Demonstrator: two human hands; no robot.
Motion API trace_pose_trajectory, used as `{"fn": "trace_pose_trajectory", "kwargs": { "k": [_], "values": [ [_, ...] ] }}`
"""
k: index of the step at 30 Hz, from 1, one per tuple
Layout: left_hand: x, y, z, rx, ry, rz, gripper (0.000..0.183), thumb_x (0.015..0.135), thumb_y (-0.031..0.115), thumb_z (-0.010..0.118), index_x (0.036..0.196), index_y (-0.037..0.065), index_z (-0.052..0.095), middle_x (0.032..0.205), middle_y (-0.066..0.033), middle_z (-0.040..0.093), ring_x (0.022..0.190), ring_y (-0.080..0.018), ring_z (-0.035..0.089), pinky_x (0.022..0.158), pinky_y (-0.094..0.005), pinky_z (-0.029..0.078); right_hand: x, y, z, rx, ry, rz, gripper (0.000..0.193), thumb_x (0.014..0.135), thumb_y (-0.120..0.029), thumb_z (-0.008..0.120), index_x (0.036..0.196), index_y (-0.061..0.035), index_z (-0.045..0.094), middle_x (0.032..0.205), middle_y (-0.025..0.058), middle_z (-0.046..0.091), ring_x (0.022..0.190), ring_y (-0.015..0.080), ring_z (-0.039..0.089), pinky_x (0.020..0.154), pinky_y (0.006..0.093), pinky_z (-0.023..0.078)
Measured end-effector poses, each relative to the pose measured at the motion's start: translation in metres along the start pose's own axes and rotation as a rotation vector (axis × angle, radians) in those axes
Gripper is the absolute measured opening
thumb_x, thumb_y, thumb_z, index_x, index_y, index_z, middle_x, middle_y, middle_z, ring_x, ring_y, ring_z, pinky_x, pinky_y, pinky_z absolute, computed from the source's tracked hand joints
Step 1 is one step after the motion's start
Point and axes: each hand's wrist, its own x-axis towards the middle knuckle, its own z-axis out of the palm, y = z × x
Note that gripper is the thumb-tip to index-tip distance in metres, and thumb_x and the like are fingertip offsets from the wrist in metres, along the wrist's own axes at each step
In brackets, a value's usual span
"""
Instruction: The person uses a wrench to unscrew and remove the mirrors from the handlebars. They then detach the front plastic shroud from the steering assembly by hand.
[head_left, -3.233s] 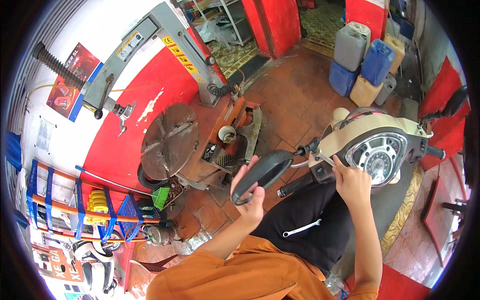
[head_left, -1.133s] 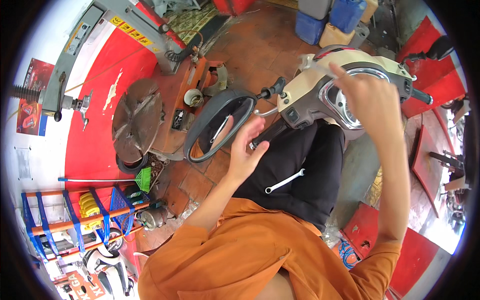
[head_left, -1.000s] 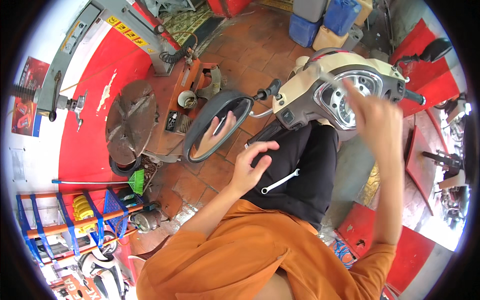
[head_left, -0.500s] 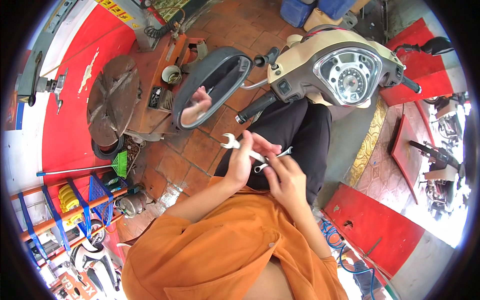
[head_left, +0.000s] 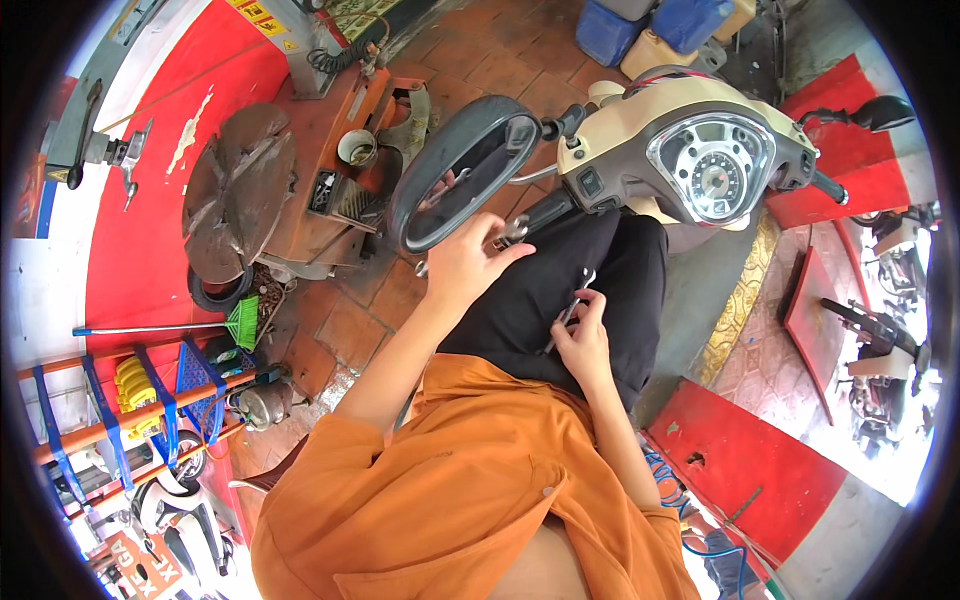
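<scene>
My left hand (head_left: 468, 262) is closed around a larger silver wrench (head_left: 514, 230). One end of it sticks out by the scooter's left handlebar grip (head_left: 552, 208), the other on the palm's far side; the middle is hidden by my fingers. My right hand (head_left: 586, 342) pinches a smaller, thin wrench (head_left: 574, 304) over my dark trousers, one end pointing away from me. Just beyond my left hand hangs the scooter's left mirror (head_left: 462, 175), where a hand and wrench are reflected. Whether the larger wrench touches the grip, I cannot tell.
The cream and brown scooter front (head_left: 690, 150) with its round gauge stands ahead. To the left is a tyre-changing machine (head_left: 235, 195) with a round plate and a small white cup (head_left: 357, 148). A blue rack (head_left: 120, 425) and green broom (head_left: 242, 324) are at lower left.
My hands have moved apart. The left went forward with the larger wrench toward the mirror and grip; the right shifted slightly right with the smaller wrench. The view has tilted a little.
</scene>
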Motion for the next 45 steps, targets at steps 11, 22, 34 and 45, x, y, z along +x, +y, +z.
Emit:
{"fn": "trace_pose_trajectory", "kwargs": {
  "k": [11, 22, 34, 45],
  "values": [
    [0.040, -0.009, 0.063, 0.105, 0.051, 0.171, 0.052, 0.072, 0.046, 0.084, 0.098, 0.006, 0.064, 0.092, -0.0074, 0.065, 0.094, -0.0301, 0.064, 0.078, -0.0423, 0.053, 0.003, -0.040, -0.097, 0.707, -0.052, 0.162, 0.042, 0.105, -0.016, 0.052, 0.144, -0.0033, 0.048, 0.079, 0.0007, 0.057, 0.074, 0.0080, 0.060, 0.065, 0.0208, 0.053],
    [0.040, -0.018, 0.070, -0.041, -0.047, 0.050, 0.042, 0.074, 0.038, 0.081, 0.096, 0.005, 0.067, 0.095, -0.0105, 0.067, 0.091, -0.0329, 0.067, 0.077, -0.0424, 0.053, 0.127, -0.156, -0.155, -0.910, 0.167, -0.810, 0.021, 0.095, -0.024, 0.066, 0.112, -0.0133, 0.073, 0.069, 0.0105, 0.059, 0.060, 0.0293, 0.061, 0.056, 0.0390, 0.048],
    [0.041, -0.010, 0.065, -0.096, -0.007, 0.083, 0.040, 0.072, 0.037, 0.083, 0.087, 0.004, 0.066, 0.086, -0.0095, 0.064, 0.084, -0.0318, 0.066, 0.073, -0.0411, 0.052, 0.132, -0.150, -0.115, -0.476, -0.077, -0.312, 0.025, 0.090, -0.019, 0.071, 0.111, -0.0066, 0.068, 0.072, 0.0193, 0.065, 0.067, 0.0330, 0.066, 0.065, 0.0400, 0.050],
    [0.043, -0.007, 0.064, -0.112, -0.010, 0.090, 0.037, 0.072, 0.034, 0.083, 0.086, 0.005, 0.065, 0.084, -0.0075, 0.063, 0.085, -0.0297, 0.065, 0.073, -0.0400, 0.052, 0.144, -0.129, -0.110, -0.507, 0.024, -0.563, 0.025, 0.089, -0.017, 0.071, 0.112, -0.0068, 0.074, 0.075, 0.0152, 0.065, 0.067, 0.0342, 0.065, 0.064, 0.0415, 0.051]
  ]
}}
